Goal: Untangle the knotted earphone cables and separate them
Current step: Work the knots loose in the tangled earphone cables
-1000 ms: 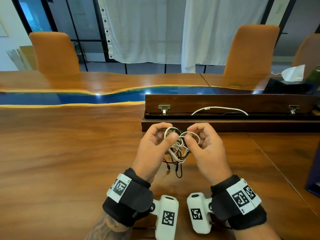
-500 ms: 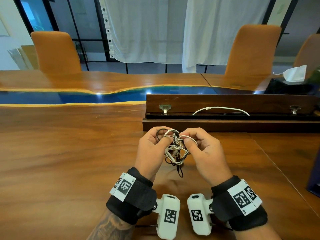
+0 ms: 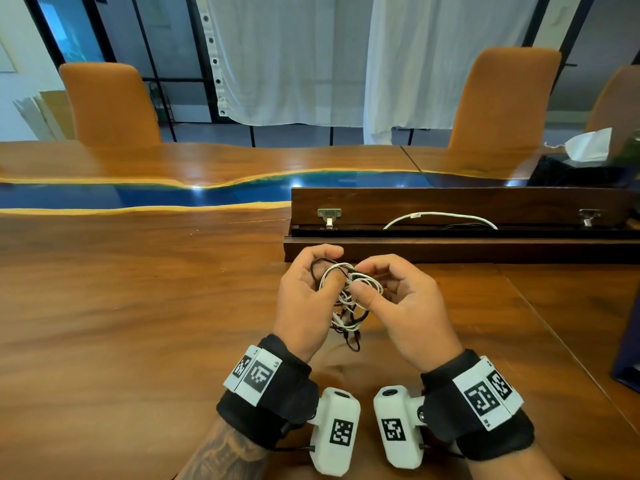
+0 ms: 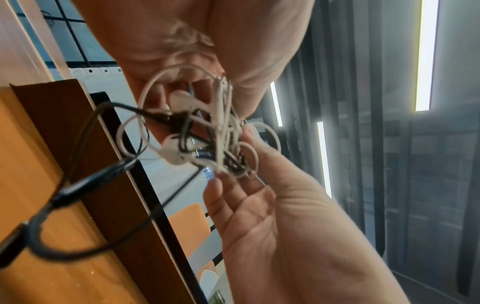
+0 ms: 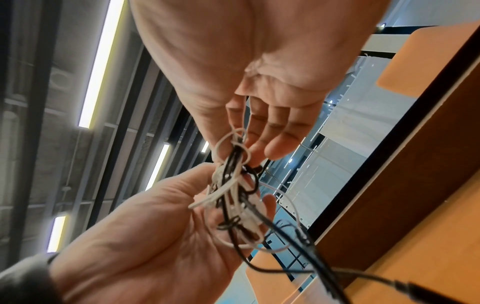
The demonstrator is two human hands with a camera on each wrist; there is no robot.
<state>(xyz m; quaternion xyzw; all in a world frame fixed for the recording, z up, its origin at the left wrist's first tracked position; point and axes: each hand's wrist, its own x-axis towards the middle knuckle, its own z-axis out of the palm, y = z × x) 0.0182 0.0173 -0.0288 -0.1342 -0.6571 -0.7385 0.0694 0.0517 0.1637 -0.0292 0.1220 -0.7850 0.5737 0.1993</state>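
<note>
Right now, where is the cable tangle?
In the head view, the cable tangle hangs just above the table, pinched between the left hand and right hand, near the wooden box.

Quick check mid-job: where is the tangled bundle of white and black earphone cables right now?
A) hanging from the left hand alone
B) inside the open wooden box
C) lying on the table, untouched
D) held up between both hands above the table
D: the tangle is pinched between the left hand and right hand, its loops dangling above the table.
</note>
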